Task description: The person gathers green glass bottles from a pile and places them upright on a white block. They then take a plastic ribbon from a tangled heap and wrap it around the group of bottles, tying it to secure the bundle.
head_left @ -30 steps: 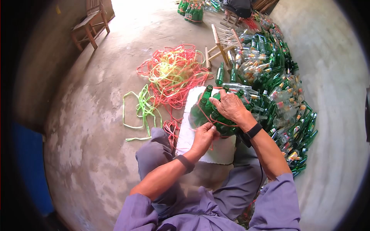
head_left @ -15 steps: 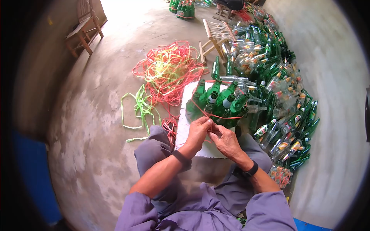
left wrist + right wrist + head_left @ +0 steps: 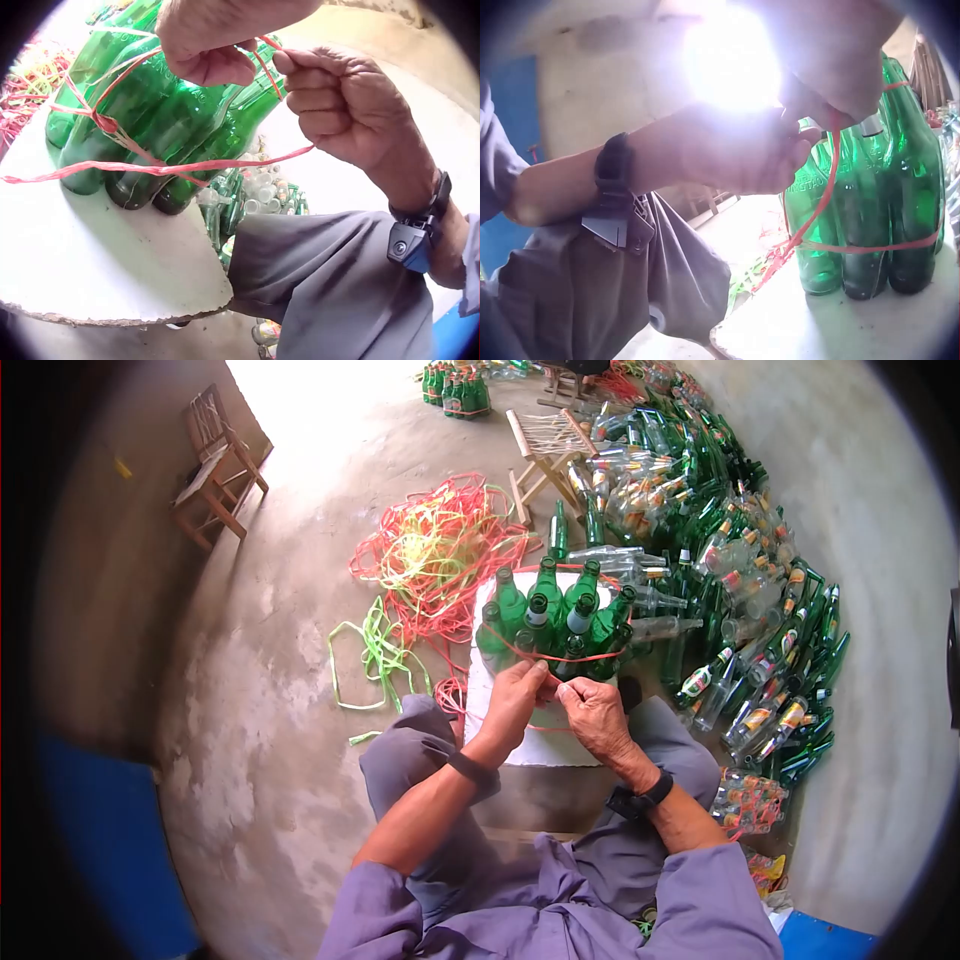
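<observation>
Several green glass bottles (image 3: 537, 608) stand upright in a tight cluster on a white board (image 3: 480, 690) before the person. Red plastic string (image 3: 106, 124) runs around the lower part of the cluster, knotted at one side in the left wrist view. Another red loop (image 3: 600, 656) circles the bottle necks. At the near side of the necks, my left hand (image 3: 515, 702) pinches the string with thumb and fingers. Close beside it, my right hand (image 3: 597, 722) grips the string, fingers curled, and a loose strand (image 3: 240, 163) trails from it.
Red and yellow-green string (image 3: 440, 555) lies heaped on the floor beyond the board. Loose bottles (image 3: 720, 600) pile up along the right wall. A wooden folding stool (image 3: 545, 450) and tied green bottles (image 3: 460, 392) stand farther back. A chair (image 3: 215, 480) is at the left.
The right hand has come down from over the bottle tops to beside the left hand and has taken hold of the string. The hands are now slightly apart, and the neck loop sits around the bottles.
</observation>
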The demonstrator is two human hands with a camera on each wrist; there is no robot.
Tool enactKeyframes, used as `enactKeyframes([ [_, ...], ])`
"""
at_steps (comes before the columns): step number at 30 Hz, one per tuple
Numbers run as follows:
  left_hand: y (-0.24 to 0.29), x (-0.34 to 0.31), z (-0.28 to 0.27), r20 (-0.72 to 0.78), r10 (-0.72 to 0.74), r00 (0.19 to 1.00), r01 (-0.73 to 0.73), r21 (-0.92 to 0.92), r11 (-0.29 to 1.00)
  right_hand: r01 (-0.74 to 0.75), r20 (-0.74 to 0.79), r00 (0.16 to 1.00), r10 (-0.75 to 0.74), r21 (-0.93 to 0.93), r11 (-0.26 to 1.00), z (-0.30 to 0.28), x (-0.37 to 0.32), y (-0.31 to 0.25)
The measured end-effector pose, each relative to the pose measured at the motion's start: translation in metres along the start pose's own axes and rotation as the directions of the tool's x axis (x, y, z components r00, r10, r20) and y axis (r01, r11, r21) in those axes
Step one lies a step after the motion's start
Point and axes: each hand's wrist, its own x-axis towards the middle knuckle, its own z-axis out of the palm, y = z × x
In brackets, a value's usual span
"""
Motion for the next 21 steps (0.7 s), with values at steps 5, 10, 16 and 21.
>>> enactKeyframes([
  [5,0.016,-0.012,0.001,0.085,-0.003,0.996,-0.011,0.157,0.988,0.090,-0.029,0.995,-0.093,-0.110,0.990,-0.009,0.007,-0.004],
  [10,0.043,-0.019,0.002,0.191,0.611,0.768,-0.501,0.773,0.389,0.175,-0.030,0.983,-0.183,-0.177,0.969,-0.015,0.013,-0.005],
  [16,0.044,0.010,0.005,0.268,0.735,0.623,-0.534,0.832,0.149,0.313,-0.054,0.939,-0.339,-0.270,0.911,-0.026,0.026,-0.008],
  [21,0.037,0.014,0.001,0.298,0.703,0.646,-0.520,0.846,0.120,0.370,-0.079,0.898,-0.432,-0.394,0.842,-0.028,0.038,-0.011],
])
